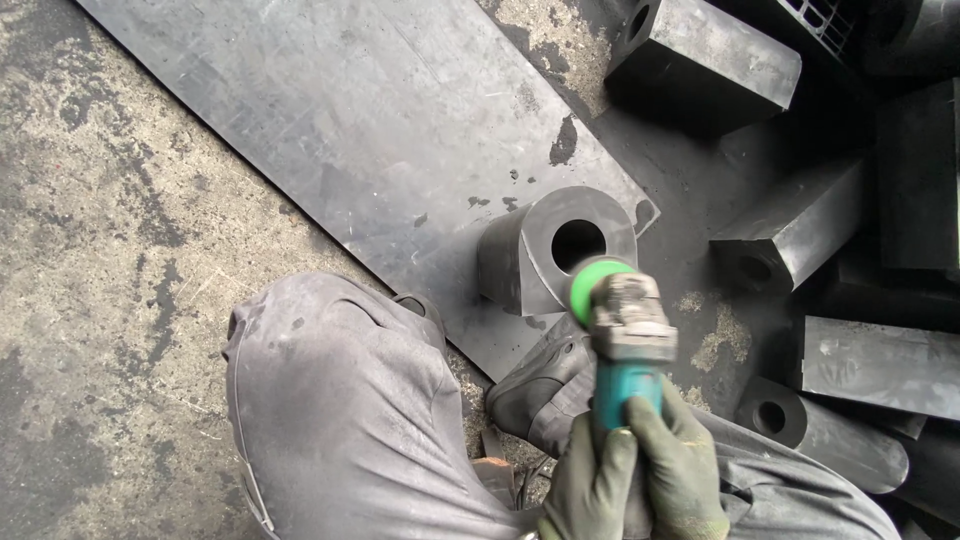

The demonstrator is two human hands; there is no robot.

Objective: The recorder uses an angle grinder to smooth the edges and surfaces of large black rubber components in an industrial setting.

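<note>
A teal angle grinder (628, 345) with a green disc at its front points at a black rubber block (555, 250) with a round hole through it. The disc sits at the block's lower right edge. My left hand (588, 480) and my right hand (683, 465), both in dark green gloves, wrap around the grinder's teal handle near the bottom of the view. The block stands on a large dark rubber sheet (370, 120).
My knees in grey trousers (340, 410) fill the lower middle, with a dark shoe (535, 385) below the block. Several more black holed blocks (790, 235) are piled at the right. Stained concrete floor (110, 250) lies to the left.
</note>
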